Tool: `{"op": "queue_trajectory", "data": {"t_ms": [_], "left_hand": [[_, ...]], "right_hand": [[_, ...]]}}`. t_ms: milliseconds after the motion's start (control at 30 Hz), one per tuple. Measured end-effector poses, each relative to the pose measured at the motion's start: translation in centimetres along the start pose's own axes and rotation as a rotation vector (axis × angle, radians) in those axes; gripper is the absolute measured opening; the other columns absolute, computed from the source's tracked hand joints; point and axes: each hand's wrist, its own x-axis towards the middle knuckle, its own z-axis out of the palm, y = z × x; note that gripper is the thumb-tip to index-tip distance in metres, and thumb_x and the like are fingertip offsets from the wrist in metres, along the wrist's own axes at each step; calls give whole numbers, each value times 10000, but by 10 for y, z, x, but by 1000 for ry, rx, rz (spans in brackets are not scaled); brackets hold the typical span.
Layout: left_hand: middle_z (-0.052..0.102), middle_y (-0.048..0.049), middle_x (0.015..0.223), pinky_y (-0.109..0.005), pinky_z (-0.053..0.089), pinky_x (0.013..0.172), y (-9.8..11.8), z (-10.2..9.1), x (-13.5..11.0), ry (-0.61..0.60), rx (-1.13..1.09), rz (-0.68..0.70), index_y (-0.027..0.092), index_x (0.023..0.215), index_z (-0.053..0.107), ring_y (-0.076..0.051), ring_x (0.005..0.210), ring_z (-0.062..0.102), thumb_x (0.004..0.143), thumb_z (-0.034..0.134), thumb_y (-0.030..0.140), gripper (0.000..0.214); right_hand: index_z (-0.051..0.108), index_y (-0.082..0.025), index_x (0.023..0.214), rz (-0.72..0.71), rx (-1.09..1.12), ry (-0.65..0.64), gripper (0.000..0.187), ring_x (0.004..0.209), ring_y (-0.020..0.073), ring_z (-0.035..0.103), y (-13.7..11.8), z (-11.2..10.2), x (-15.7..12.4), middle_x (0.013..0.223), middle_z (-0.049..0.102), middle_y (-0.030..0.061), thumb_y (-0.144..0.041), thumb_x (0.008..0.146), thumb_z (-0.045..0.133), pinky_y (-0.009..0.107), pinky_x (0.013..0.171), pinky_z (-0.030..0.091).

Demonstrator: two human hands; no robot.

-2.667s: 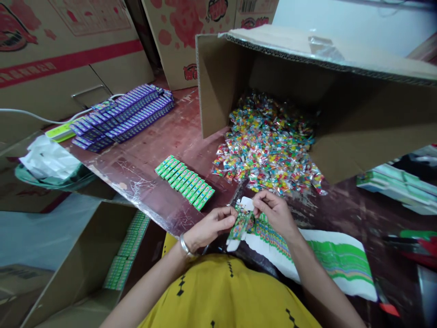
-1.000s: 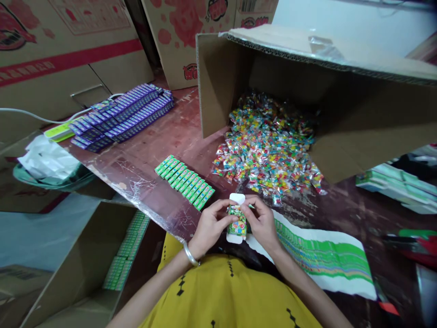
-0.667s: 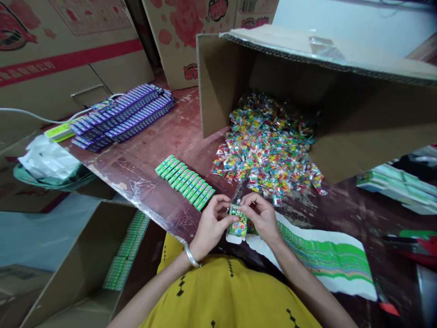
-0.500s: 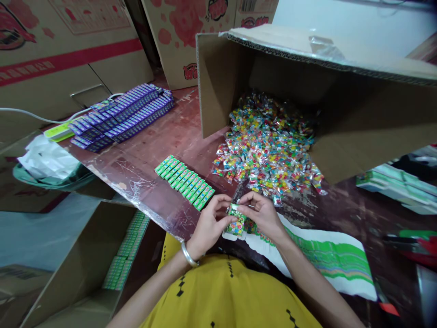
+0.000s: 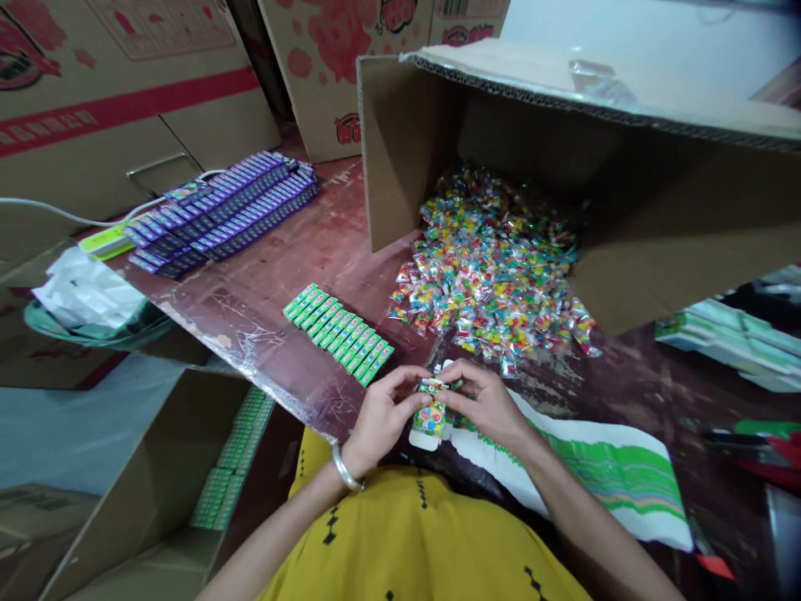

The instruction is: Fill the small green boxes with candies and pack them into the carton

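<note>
Head cam: small carton (image 5: 429, 420) pinched by the left hand (image 5: 386, 411), top end clamped by the right hand (image 5: 485, 402). It's printed green with bright multicoloured blobs, white flap (image 5: 424, 441) poking out below, and it's held between the yellow clothing (image 5: 425, 534) and some shiny packets (image 5: 488, 275).

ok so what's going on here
A person is holding a small green carton between the left hand and the right hand, fingers at its upper end, with a white flap sticking out at the lower end. Just beyond, a pile of clear packets spreads from a cardboard box onto the table. A row of green cartons lies to the left, and purple cartons are stacked farther back.
</note>
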Motion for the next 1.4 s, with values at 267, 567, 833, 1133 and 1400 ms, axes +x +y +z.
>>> {"op": "queue_trajectory", "data": {"t_ms": [267, 567, 833, 1133, 1400], "left_hand": [[596, -5, 851, -227, 465, 702, 0, 1, 3, 48, 15, -36, 172, 912, 576, -129, 768, 568, 751, 717, 283, 241], [547, -62, 1129, -293, 560, 612, 10, -4, 1, 36, -118, -174, 218, 1196, 420, -115, 659, 620, 765, 647, 245, 488], [642, -48, 1008, -307, 552, 727, 11, -12, 0, 10, -124, -200, 164, 1109, 562, -178, 823, 630, 773, 605, 262, 352], [615, -54, 1061, -285, 545, 707, 9, -7, 1, -30, -147, -190, 176, 1091, 590, -168, 850, 585, 850, 577, 387, 320], [636, -71, 1023, -295, 537, 724, 6, -10, 0, -51, -90, -152, 147, 1040, 562, -181, 870, 597, 860, 586, 408, 318]], "right_hand": [[658, -227, 958, -53, -537, 181, 158, 783, 181, 620, 22, -41, 17, 922, 660, 39, -324, 912, 543, 295, 705, 466], [540, -242, 1192, 66, -1255, 81, 296, 976, 249, 610, 50, -43, 48, 1225, 581, 86, -285, 899, 538, 326, 752, 455], [556, -225, 1156, 65, -1166, 18, 261, 844, 222, 644, 41, -51, 56, 1041, 662, 80, -329, 920, 510, 306, 709, 454], [548, -200, 1247, 24, -1136, 98, 387, 1085, 269, 582, 44, -53, 73, 1168, 608, 106, -298, 878, 610, 339, 854, 447], [621, -205, 1061, 32, -1003, 138, 276, 937, 249, 628, 50, -51, 83, 1125, 596, 102, -251, 799, 693, 338, 788, 460]]}}
